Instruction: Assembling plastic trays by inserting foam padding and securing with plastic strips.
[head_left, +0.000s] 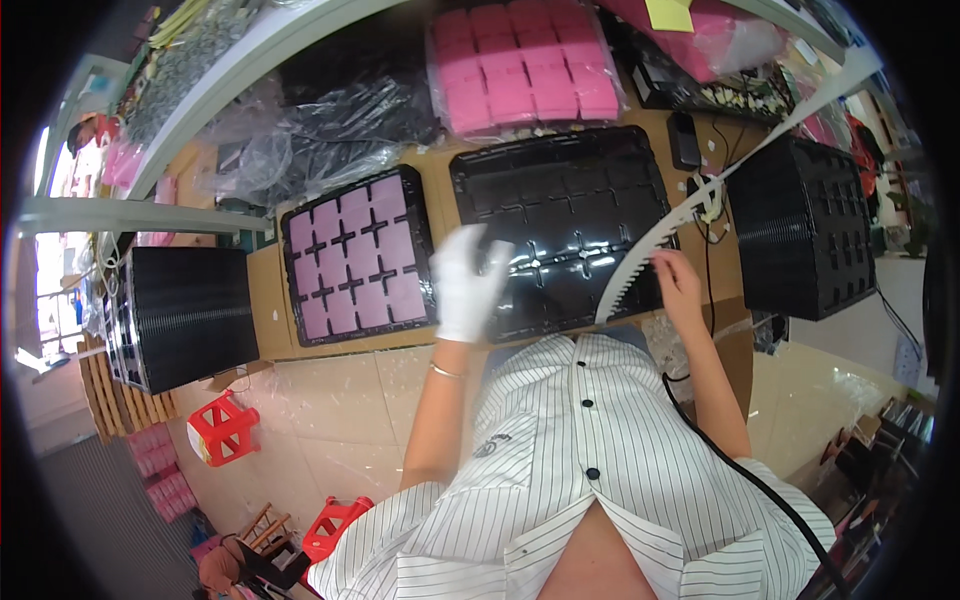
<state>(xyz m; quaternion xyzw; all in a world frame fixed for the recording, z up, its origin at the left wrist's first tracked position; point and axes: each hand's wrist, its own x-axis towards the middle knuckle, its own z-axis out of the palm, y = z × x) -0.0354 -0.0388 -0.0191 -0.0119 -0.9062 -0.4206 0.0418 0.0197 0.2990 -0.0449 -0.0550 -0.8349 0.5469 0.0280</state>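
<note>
A black plastic tray (555, 190) with moulded cross-shaped ridges lies in front of me. My left hand (463, 290), in a white glove, is over the tray's left edge. It is blurred, but thumb and fingers stand apart and nothing shows between them. My bare right hand (680, 288) is at the tray's right edge, fingertips bent together; what they grip, if anything, cannot be made out. Close by those fingertips runs a long white strip (650, 245) with a toothed edge. Left of the glove lies another black tray (424, 270) filled with pink-purple pads (362, 255).
Stacks of black trays stand at the left (190, 310) and right (800, 235). Behind are bagged pink pads (525, 70) and clear plastic film (250, 155). A black cable (708, 260) hangs at the right. Red stools (226, 428) stand on the floor.
</note>
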